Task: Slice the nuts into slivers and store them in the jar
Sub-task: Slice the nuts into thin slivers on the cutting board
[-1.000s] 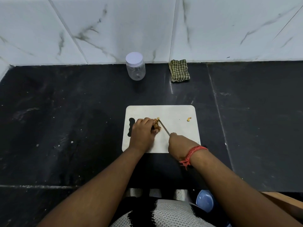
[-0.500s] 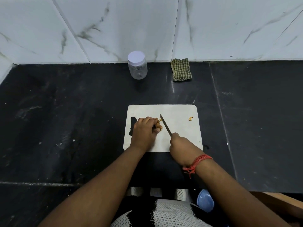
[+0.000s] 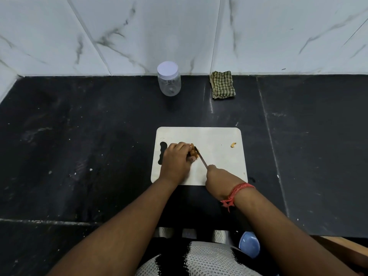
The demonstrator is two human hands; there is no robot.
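Left hand [image 3: 176, 159] pins the nuts [image 3: 194, 152], mostly hiding them. Right hand [image 3: 220, 181] grips the knife [image 3: 200, 157], handle buried in the fist.

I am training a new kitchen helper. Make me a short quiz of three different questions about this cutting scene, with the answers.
1. True or false: the jar has its lid on.
2. Which item lies against the wall to the right of the jar? A) a sponge B) a checked cloth C) a spoon
3. Fill in: the right hand holds a ____ whose blade meets the nuts on the cutting board.

Key:
1. True.
2. B.
3. knife; the left hand steadies the nuts, and one nut piece lies apart near the board's right edge.
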